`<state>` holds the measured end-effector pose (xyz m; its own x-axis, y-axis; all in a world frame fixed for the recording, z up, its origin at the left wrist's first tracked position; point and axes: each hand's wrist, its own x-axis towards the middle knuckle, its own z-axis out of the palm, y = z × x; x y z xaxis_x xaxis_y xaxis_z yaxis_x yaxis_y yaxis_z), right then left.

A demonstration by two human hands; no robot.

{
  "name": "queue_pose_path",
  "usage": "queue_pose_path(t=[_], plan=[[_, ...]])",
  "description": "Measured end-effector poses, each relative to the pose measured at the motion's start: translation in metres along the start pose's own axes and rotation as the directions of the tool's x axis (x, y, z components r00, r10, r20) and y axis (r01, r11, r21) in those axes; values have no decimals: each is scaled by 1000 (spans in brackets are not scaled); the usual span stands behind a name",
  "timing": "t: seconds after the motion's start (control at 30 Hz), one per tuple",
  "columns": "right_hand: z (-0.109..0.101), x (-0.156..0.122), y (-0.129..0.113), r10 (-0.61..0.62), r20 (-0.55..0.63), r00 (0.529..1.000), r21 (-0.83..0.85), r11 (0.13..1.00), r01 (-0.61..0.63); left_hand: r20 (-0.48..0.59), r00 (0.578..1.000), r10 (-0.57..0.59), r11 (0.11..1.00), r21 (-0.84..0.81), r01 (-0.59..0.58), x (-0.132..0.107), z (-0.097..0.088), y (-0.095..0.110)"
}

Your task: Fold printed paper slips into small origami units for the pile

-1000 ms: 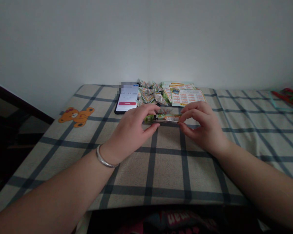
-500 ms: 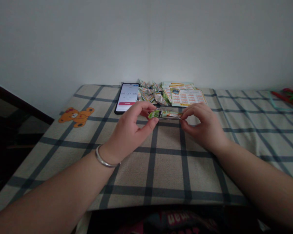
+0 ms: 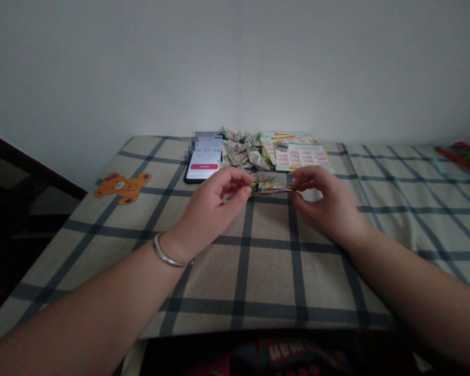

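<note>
1. Folded paper (image 3: 273, 186), printed green, white and orange, sits between the two hands, above the checked tablecloth (image 3: 270, 277).
2. Its long axis runs left to right, crosswise to the person; narrow edge faces the viewer.
3. Left hand (image 3: 219, 201): thumb and fingers closed in a pinch on the paper's left end.
4. Right hand (image 3: 325, 198): narrow pinch, thumb and fingertips meeting at the right end.
5. Neither hand is clearly nearer; the paper spans the gap, one end to each. From the left hand it lies rightward, from the right hand leftward.
6. Just behind, a greyish pointed fold shows; too dim to tell whether it belongs to the held piece.
7. Farther back, left to right: phone (image 3: 204, 158), cluster of folded pieces (image 3: 241, 150), flat printed sheets (image 3: 303, 155).
</note>
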<state>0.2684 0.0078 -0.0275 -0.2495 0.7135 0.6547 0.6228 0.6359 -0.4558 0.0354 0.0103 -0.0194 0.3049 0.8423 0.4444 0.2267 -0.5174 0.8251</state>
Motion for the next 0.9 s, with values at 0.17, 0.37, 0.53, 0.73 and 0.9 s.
queue_pose_path(t=[0.17,0.37,0.53,0.73,0.9], plan=[[-3,3,0,-80,87,993,-68,994,86,70,995,-69,997,-21,70,0,1,-2],[-4,4,-1,-90,129,988,-58,993,98,126,988,-94,987,-118,109,0,6,-10],[-3,3,-1,-102,130,986,-67,992,111,104,987,-122,982,-131,135,1,8,-11],[-3,3,-2,-135,145,980,-72,987,146,119,978,-171,967,-167,190,2,9,-13],[-2,2,-7,-134,203,970,-41,989,145,108,983,-151,984,-85,160,-2,13,-15]])
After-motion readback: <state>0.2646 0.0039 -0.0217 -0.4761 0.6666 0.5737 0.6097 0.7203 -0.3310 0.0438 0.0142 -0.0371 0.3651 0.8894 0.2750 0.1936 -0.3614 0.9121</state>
